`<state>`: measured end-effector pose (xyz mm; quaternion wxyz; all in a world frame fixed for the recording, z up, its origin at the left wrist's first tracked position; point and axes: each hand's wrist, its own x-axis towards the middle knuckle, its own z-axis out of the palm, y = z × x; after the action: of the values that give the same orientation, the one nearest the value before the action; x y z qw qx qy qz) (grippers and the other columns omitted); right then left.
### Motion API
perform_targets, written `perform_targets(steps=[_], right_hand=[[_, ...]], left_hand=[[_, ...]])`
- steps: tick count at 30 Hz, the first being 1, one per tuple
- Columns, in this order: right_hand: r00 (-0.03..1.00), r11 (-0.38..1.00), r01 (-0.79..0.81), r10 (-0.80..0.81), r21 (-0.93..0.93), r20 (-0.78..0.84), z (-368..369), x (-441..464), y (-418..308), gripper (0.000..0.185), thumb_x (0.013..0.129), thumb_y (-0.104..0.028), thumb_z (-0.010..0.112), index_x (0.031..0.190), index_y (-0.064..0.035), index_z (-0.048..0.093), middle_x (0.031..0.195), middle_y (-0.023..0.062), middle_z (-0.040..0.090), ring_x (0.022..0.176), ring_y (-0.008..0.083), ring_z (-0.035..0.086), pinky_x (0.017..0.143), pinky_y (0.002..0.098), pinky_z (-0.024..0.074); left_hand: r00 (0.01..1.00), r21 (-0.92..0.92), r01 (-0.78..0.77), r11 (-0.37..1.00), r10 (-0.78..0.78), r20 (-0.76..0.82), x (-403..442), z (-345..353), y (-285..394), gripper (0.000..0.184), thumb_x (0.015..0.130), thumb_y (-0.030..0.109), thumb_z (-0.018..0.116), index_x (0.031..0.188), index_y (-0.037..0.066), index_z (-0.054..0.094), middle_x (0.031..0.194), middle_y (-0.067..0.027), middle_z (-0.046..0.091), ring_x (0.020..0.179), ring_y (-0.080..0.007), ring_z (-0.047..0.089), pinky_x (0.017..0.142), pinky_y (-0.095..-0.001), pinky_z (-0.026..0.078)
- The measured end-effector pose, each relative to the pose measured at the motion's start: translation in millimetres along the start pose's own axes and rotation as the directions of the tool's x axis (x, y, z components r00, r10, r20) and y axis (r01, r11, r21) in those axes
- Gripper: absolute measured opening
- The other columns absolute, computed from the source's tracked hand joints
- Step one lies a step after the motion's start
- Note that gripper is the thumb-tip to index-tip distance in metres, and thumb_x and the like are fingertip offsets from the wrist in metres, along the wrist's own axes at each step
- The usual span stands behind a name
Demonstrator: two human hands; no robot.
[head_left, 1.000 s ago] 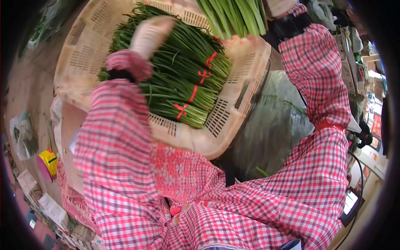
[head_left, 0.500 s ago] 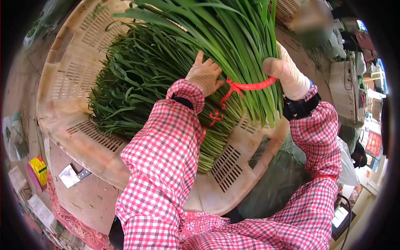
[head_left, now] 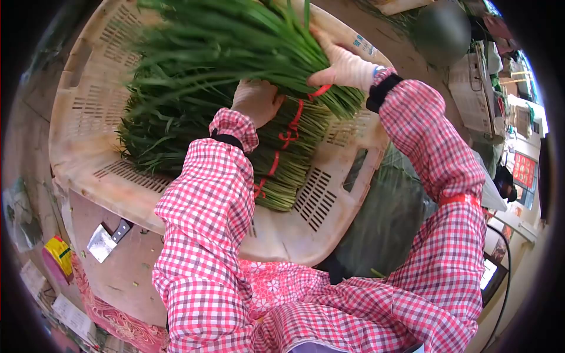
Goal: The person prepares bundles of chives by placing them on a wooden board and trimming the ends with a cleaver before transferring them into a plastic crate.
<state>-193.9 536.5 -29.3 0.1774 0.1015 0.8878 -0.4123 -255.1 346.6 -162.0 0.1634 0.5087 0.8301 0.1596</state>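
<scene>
My right hand (head_left: pixel 344 67) is closed around a bundle of garlic chives (head_left: pixel 268 41), near the red tie at its stem end. The held bundle lies tilted above the basket, its leaves pointing left and smeared by motion. Beneath it, my left hand (head_left: pixel 254 105) rests on other tied chive bundles (head_left: pixel 294 141), thumb out to the side. Leaves cover its other fingertips. Red ties (head_left: pixel 288 136) run across the stems of these bundles, which lie side by side with leaves to the left and cut ends to the right.
A large beige plastic basket (head_left: pixel 282 244) with slotted walls holds the bundles. To its lower left, a cleaver (head_left: pixel 109 238) lies on a board (head_left: pixel 132 276), near a yellow and pink roll (head_left: pixel 57 257). Dark plastic sheeting (head_left: pixel 382 212) is at the basket's right.
My right hand has swung the held bundle left and lowered it from near upright to a flatter tilt. My left hand has shifted slightly left, and the leaves now cover its fingertips.
</scene>
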Motion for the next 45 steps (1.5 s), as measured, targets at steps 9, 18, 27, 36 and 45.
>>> perform_targets(steps=[9,18,27,36,45], right_hand=[[0.965,0.919,-0.143,0.212,-0.368,0.154,39.9,38.7,68.8,0.096,0.075,-0.026,0.077,0.150,-0.0114,0.017,0.143,0.0226,0.042,0.133,0.0312,0.040,0.109,0.0372,0.0336],[0.979,0.960,-0.129,0.163,-0.247,0.124,58.5,44.0,81.8,0.096,0.072,-0.024,0.076,0.149,-0.0100,0.020,0.147,0.0255,0.034,0.137,0.0323,0.034,0.112,0.0367,0.0304],[0.913,0.689,-0.365,0.395,-0.626,-0.098,41.7,14.0,-24.7,0.091,0.077,-0.035,0.071,0.148,-0.0090,0.022,0.139,0.0254,0.043,0.130,0.0365,0.042,0.107,0.0418,0.0363],[0.955,0.602,-0.022,-0.223,-0.798,-0.194,126.0,62.5,58.8,0.077,0.082,-0.043,0.063,0.143,-0.0085,0.034,0.148,0.0144,0.033,0.138,0.0324,0.028,0.114,0.0480,0.0198],[0.976,0.628,0.038,-0.190,-0.777,-0.105,112.6,66.1,59.0,0.083,0.080,-0.044,0.065,0.146,-0.0098,0.029,0.149,0.0166,0.031,0.138,0.0350,0.027,0.114,0.0482,0.0195]], left_hand=[[0.999,-0.078,-0.031,0.997,0.029,-0.029,-7.6,-2.7,-2.8,0.031,0.089,0.038,0.055,0.091,0.010,0.070,0.093,-0.0122,0.068,0.096,-0.0326,0.060,0.086,-0.0448,0.043],[0.957,-0.224,-0.156,0.962,0.091,-0.275,-3.5,7.4,-24.8,0.029,0.086,0.035,0.059,0.091,0.009,0.071,0.094,-0.0111,0.067,0.097,-0.0322,0.058,0.091,-0.0416,0.042],[0.885,0.007,-0.281,0.960,0.262,-0.385,-47.1,-55.2,-32.2,0.039,0.085,0.032,0.063,0.116,0.009,0.061,0.127,-0.0094,0.056,0.123,-0.0323,0.046,0.102,-0.0481,0.034],[0.978,0.198,0.160,0.967,-0.128,-0.166,-27.7,-15.1,-64.3,0.067,0.087,0.048,0.056,0.144,0.018,0.036,0.151,-0.0060,0.032,0.142,-0.0292,0.023,0.109,-0.0621,0.018],[0.985,0.012,0.078,0.997,-0.075,-0.154,-24.6,-36.4,-69.7,0.058,0.084,0.043,0.057,0.134,0.017,0.049,0.142,-0.0063,0.044,0.138,-0.0294,0.030,0.108,-0.0640,0.021]])
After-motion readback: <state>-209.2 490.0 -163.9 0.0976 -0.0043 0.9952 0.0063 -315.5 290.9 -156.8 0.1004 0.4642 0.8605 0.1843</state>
